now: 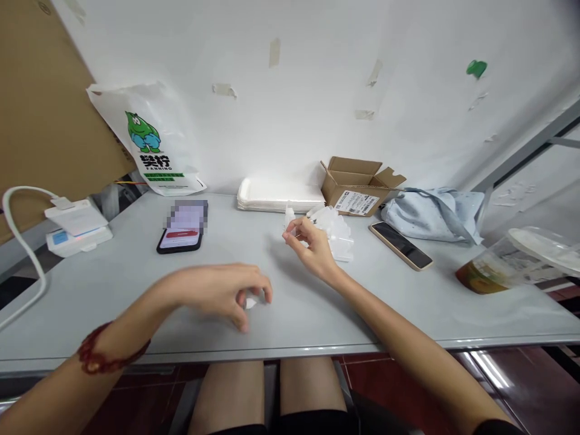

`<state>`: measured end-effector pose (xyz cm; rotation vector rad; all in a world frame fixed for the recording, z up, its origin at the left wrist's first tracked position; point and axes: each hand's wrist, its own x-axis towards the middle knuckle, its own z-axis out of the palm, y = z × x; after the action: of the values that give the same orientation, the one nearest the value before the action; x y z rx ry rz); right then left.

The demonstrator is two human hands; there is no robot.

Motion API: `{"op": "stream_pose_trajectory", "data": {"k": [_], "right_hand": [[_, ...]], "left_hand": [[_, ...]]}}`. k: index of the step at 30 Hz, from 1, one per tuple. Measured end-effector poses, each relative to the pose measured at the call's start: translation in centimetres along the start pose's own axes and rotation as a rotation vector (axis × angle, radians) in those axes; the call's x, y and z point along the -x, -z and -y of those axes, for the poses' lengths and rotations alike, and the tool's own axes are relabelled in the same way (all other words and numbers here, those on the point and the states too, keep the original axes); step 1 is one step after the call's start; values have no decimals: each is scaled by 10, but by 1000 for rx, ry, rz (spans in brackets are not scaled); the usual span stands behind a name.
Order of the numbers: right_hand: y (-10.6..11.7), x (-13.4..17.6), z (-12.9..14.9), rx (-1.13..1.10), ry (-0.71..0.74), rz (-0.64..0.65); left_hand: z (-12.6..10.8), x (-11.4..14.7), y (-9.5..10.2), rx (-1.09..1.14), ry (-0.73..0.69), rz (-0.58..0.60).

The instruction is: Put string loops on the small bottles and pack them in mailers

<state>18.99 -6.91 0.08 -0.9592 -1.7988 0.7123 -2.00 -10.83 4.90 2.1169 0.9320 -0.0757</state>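
My right hand (312, 244) is closed in a pinch around a small translucent white piece (290, 212), shaped like a little bottle with a narrow tip. Just behind that hand lies a pile of similar translucent white pieces (339, 232) on the grey table (217, 238). My left hand (226, 291) hovers low near the table's front edge, slightly blurred, thumb and fingers curved and apart. Beneath its fingers is a small white object (250, 302), partly hidden; it appears to lie on the table.
Along the wall stand a stack of white padded envelopes (281, 196), an open cardboard box (356, 187) and a white plastic bag (156, 145). A lit phone (183, 232), a dark phone (401, 244), a blue cloth bag (430, 214), a drink cup (493, 266) and a white charger (78, 226) surround my hands.
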Motion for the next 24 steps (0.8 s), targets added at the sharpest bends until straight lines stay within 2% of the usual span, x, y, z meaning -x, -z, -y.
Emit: {"op": "stream_pose_trajectory", "data": {"k": [3,5,7,9,11,13,15,18,24], "right_hand": [[-3,2,1,26,26,42],[-4,4,2,-16,8,77],[-4,3,2,-123,-39,105],[-3,2,2,-253,-93,119],[-2,-1,2,-366,-135,136],[-1,-3,0,-441,-162,163],[0,-4,-2,-494,-191,192],[-1,-6,-7,-538,-254,206],[-1,-8,-13,-599,-303,218]], "left_hand": [[4,-6,-21,-14,-34,-87],[11,-15,-21,55,-24,-126],[18,-26,-11,156,23,-205],[25,-39,4,235,36,-356],[30,-53,17,410,61,-542],[32,-65,26,683,6,-673],[31,-76,29,946,-101,-758],[27,-86,28,1186,-216,-795],[23,-90,16,1252,-259,-718]]}}
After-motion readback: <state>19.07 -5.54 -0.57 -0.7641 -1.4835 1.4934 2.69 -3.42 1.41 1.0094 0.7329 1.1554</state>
